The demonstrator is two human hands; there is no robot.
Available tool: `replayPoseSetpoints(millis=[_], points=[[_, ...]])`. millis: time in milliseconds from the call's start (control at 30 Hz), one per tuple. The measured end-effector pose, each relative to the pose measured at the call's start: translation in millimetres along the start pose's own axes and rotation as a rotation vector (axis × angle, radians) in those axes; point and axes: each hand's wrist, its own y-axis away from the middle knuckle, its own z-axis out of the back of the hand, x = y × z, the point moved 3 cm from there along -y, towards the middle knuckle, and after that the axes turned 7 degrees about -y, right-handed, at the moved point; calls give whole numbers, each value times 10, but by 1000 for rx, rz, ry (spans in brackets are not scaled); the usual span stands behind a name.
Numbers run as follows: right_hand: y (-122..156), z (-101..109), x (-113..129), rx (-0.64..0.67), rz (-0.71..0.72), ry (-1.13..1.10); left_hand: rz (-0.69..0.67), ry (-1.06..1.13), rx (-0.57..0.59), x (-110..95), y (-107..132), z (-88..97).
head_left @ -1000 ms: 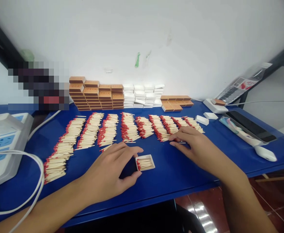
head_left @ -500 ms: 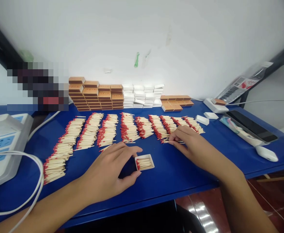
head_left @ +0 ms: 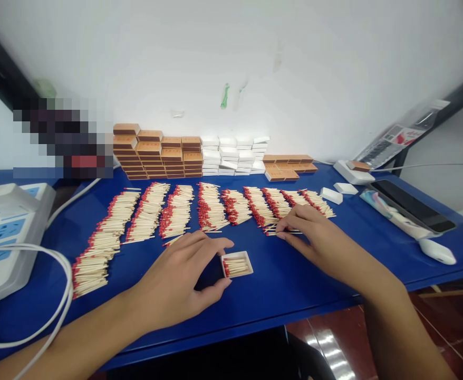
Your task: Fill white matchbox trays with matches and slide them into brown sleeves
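A small white matchbox tray (head_left: 249, 268) lies on the blue tabletop with red-tipped matches (head_left: 236, 265) inside. My left hand (head_left: 192, 277) curves around its left end, thumb and index finger spread apart; the fingertips are close to the tray's edges, and I cannot tell whether they press on it. To the right, my right hand (head_left: 308, 235) has thumb and index finger pinched at a few loose matches (head_left: 270, 230) lying in front of the match rows. The pinched fingertips partly hide these matches. Several rows of matches (head_left: 211, 208) fan out across the table beyond both hands.
Brown matchboxes (head_left: 152, 153) and white trays (head_left: 227, 155) are stacked along the wall, with lower brown boxes (head_left: 287, 166) beside them. A power strip (head_left: 13, 232) and white cable (head_left: 67, 269) occupy the left. A phone (head_left: 413, 206) and white spoon-shaped item (head_left: 437, 252) lie right.
The view has shifted very slightly. Both hands stay in nearly the same places, the left around the tray and the right at the loose matches.
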Motion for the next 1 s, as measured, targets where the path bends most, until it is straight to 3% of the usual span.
replayPoseSetpoints(millis=[267,533,667,767,867,1000], points=[[20,-10,108,8,-19,-20,-4,3,-6,-1,-11,-4],[-2,-154,883,18,183,27,-10,15,-11,-5,-16,-3],[-78,-269,1046,49,247,94,-7,15,-5,-1,-29,-3],[-97,-206,905,22,205,24,-11,10,-12,6,-22,-4],[-87,-60,568,-110,116,19,-19,9,-20,5,-2,-7],[-79,-5,175,-97,25,62,-22,19,-11,-4,15,-12]])
